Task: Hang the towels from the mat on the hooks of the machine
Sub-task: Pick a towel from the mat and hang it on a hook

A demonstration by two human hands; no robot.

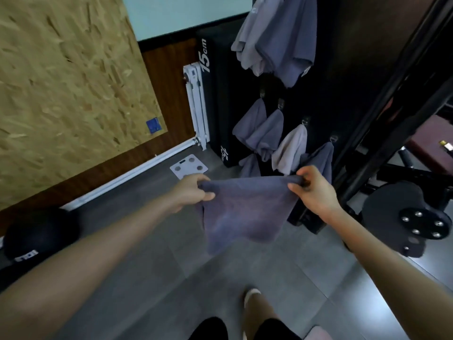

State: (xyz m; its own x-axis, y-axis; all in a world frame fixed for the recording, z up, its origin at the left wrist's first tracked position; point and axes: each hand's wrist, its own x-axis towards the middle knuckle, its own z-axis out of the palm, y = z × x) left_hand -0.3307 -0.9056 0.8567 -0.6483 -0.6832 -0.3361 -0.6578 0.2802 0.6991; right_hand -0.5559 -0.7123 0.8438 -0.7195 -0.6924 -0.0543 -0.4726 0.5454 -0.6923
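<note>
The grey-blue cloth towel (pixel 245 212), likely soft, light and floppy, hangs just in front of the tall black machine (pixel 326 99), pinched at its top corners, good holding spots, by the left hand (pixel 192 192) and right hand (pixel 312 191).

I hold a blue-grey square cloth towel (pixel 245 212) spread by its top corners before the black machine panel (pixel 343 94), where grey towels (pixel 269 133) droop from small metal hooks (pixel 305 121).

Grey tiled floor (pixel 245 278) under fingers (pixel 295 187); chipboard wall panel (pixel 61 82) far left; white radiator (pixel 196 101), white scale (pixel 188 166) beyond fingers; black box (pixel 218 106) beside radiator.
</note>
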